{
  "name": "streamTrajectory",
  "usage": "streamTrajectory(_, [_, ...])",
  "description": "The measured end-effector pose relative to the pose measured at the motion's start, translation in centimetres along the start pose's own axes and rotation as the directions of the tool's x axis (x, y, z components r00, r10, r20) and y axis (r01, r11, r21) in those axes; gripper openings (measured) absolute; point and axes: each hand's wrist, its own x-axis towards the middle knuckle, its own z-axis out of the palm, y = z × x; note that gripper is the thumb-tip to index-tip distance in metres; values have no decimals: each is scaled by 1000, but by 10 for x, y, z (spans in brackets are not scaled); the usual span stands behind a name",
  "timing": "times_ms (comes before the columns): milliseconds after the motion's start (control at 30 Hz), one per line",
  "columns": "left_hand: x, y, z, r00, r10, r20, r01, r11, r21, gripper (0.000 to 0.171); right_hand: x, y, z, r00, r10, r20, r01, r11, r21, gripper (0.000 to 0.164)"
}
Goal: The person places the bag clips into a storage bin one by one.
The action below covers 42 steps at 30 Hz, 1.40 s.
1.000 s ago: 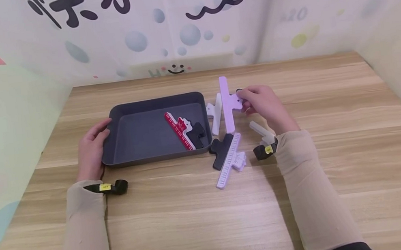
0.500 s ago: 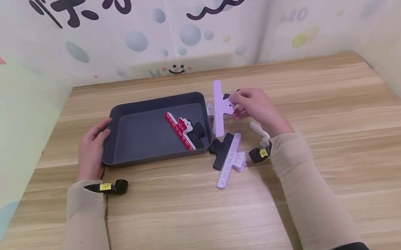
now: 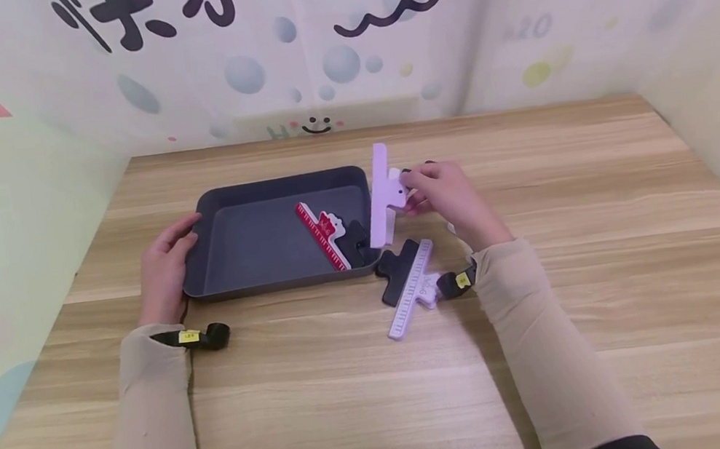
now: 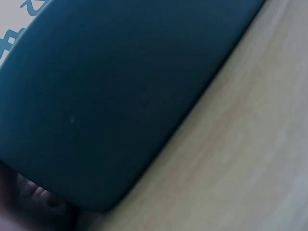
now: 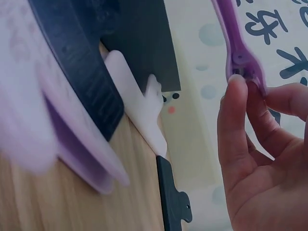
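My right hand (image 3: 446, 197) pinches a plain light-purple bag clip (image 3: 383, 196) by its handle end, thumb and fingers squeezing it in the right wrist view. The clip is held upright above the right wall of a dark grey tray (image 3: 261, 287). At the tray's left end, my left hand (image 3: 164, 274) grips the rim. Inside the tray lie a red and white ruler-marked clip (image 3: 321, 234) and a black clip (image 3: 355, 241). Partly hidden behind the purple clip is a white clip (image 5: 139, 96) on the table beside the tray.
In front of the tray's right corner, a black clip (image 3: 398, 272) lies against a purple ruler-marked clip (image 3: 410, 292). Another black clip (image 5: 173, 197) shows past the white one in the right wrist view. A printed cloth (image 3: 290, 63) hangs behind the wooden table (image 3: 325, 396).
My right hand has carried the purple clip leftward, from beyond the white clip to the tray's right edge. The left hand and tray have stayed in place.
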Motion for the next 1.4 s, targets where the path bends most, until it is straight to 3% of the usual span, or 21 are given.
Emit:
streamTrajectory(667, [-2,-1,-2,1000,-3,-16,3,1000,0,33,3,-1,13,1000,-10,-18,12,995,101,28])
streamTrajectory(933, [-2,1,-1,1000,5,-11,-5,1000,-10,32,0,-5,19,1000,-17,-7,17,998,65,27])
streamTrajectory(1400, [1,-1,0,1000,7,-2,-7,1000,-9,33,-3,-3,32,998,17,52,-11,994,-108,24])
